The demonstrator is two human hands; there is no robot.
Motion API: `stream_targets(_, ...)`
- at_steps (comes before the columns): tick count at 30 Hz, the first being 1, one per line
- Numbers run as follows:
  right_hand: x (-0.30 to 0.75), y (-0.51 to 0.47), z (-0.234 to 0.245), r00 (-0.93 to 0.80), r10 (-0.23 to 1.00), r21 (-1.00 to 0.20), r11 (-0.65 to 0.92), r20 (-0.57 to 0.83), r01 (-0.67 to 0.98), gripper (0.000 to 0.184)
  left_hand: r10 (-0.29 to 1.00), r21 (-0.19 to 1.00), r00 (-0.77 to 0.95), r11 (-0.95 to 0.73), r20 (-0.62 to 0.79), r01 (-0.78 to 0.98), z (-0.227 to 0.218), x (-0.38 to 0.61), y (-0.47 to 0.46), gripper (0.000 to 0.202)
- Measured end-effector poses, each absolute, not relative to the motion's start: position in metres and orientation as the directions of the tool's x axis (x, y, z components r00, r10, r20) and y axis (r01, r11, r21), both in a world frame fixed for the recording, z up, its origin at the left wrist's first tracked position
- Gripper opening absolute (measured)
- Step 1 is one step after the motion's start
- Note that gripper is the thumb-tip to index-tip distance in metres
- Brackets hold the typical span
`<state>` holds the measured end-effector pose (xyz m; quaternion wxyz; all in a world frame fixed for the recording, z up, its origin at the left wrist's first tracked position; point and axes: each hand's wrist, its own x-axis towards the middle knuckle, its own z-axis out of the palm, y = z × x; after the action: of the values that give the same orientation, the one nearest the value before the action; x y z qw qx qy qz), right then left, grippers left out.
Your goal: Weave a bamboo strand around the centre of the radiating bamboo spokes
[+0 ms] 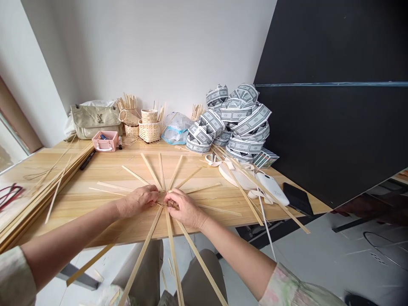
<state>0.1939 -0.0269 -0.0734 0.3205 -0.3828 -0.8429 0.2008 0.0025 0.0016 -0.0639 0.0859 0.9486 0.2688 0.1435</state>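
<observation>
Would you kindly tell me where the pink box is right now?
In the head view, the pink box stands toward the back left of the table, just in front of the beige handbag and left of the square woven basket.

- Pale wooden table (108, 168)
- White wall (159, 51) behind the table
- Large black panel (318, 140) right of the table
- Light grey floor (306, 259) beneath the table
- Metal leg (79, 277) under the table's left end

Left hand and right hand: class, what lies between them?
In the head view, the middle of the radiating strips lies between the left hand and the right hand, partly hidden by them.
</observation>
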Motion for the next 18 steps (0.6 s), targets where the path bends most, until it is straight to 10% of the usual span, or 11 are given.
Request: stream_targets(18, 0.189, -0.029, -0.069, -0.389, 0.883, -0.63, 0.463, 0.263, 0.624, 0.02, 0.578, 0.192, 0.792, -0.815, 0.199, 0.547, -0.058, 0.005, -0.01, 0.018)
